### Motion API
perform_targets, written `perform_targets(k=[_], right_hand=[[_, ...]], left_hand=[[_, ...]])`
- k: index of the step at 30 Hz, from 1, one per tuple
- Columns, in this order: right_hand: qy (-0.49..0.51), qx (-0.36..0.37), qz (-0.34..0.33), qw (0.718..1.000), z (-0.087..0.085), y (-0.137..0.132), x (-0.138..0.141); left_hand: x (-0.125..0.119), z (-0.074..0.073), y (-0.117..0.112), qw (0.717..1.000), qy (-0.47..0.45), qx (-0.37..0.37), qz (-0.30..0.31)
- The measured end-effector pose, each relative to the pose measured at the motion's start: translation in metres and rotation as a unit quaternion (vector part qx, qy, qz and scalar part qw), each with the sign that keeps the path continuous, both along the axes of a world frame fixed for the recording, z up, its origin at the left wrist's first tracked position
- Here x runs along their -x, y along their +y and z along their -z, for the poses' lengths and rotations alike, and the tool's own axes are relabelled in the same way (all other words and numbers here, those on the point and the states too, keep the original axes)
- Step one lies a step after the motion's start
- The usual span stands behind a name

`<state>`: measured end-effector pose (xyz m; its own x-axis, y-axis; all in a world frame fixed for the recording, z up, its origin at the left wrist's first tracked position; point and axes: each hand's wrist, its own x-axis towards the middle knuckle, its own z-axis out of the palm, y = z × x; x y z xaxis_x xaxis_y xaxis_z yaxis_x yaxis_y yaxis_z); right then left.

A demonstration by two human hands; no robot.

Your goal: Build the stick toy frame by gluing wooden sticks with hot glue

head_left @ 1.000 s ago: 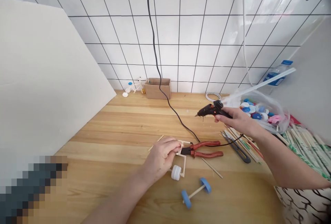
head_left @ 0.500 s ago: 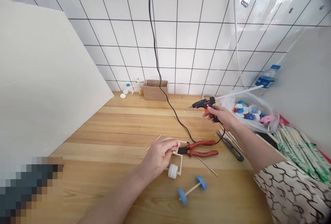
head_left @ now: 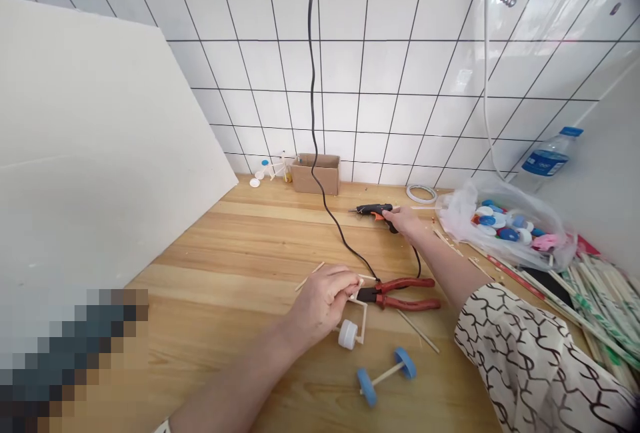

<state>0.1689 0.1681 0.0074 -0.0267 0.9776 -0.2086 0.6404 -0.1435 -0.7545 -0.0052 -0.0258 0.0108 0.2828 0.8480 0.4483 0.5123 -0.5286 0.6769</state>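
My left hand (head_left: pixel 324 303) is closed in a pinch on a small white stick frame (head_left: pixel 361 310) with a white cap wheel (head_left: pixel 347 334) at its lower end, low over the wooden table (head_left: pixel 240 246). My right hand (head_left: pixel 406 220) reaches far across and grips the black glue gun (head_left: pixel 373 209), which lies low on the table near the back. Red-handled pliers (head_left: pixel 400 292) lie just right of the frame. A stick axle with two blue cap wheels (head_left: pixel 387 375) lies in front of it.
The gun's black cord (head_left: pixel 320 180) hangs down the tiled wall and crosses the table. A cardboard box (head_left: pixel 316 173) stands at the back. A bag of bottle caps (head_left: pixel 505 226), a water bottle (head_left: pixel 545 160) and several sticks (head_left: pixel 595 313) crowd the right. A white board (head_left: pixel 90 153) leans at the left.
My right hand has carried the glue gun from mid-air down and away to the back of the table. My left hand has kept its hold on the frame.
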Motion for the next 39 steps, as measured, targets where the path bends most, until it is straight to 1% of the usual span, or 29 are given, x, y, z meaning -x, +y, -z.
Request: perform_targets(k=[4,7,10,13,14,15,16,18,21,25,31,39], right_hand=[[-0.052,-0.052,-0.026,0.997,-0.008,-0.014,0.001],[-0.059,-0.119,-0.055,0.990,-0.021,-0.037,0.000],[-0.029,-0.169,-0.119,0.978,-0.038,-0.073,-0.004],[0.010,-0.190,-0.190,0.963,-0.051,-0.114,-0.007],[0.041,-0.201,-0.240,0.949,-0.054,-0.126,-0.008],[0.065,-0.207,-0.270,0.938,-0.056,-0.137,-0.007],[0.085,-0.204,-0.290,0.931,-0.056,-0.145,-0.007],[0.115,-0.207,-0.304,0.923,-0.055,-0.156,-0.003],[0.131,-0.221,-0.306,0.917,-0.050,-0.161,0.004],[0.097,-0.249,-0.298,0.916,-0.045,-0.160,0.009],[0.073,-0.255,-0.299,0.917,-0.044,-0.158,0.010],[0.048,-0.290,-0.306,0.905,-0.040,-0.157,0.011]], left_hand=[[0.000,-0.002,-0.001,1.000,0.005,0.003,-0.005],[-0.001,-0.005,-0.003,1.000,0.008,0.004,-0.011],[-0.002,-0.008,-0.004,1.000,0.016,0.011,-0.018],[-0.002,-0.007,-0.004,0.999,0.024,0.016,-0.024],[-0.002,-0.006,-0.004,0.999,0.025,0.016,-0.024],[-0.002,-0.004,-0.003,0.999,0.025,0.016,-0.024],[-0.002,-0.003,-0.003,0.999,0.023,0.016,-0.024],[-0.001,0.000,-0.003,1.000,0.012,0.017,-0.023],[0.000,0.002,-0.002,1.000,-0.010,0.014,-0.023],[0.000,0.000,-0.003,1.000,-0.007,0.008,-0.026],[-0.001,-0.005,-0.004,0.999,0.002,-0.010,-0.030],[-0.003,-0.005,-0.004,0.999,0.007,-0.011,-0.049]])
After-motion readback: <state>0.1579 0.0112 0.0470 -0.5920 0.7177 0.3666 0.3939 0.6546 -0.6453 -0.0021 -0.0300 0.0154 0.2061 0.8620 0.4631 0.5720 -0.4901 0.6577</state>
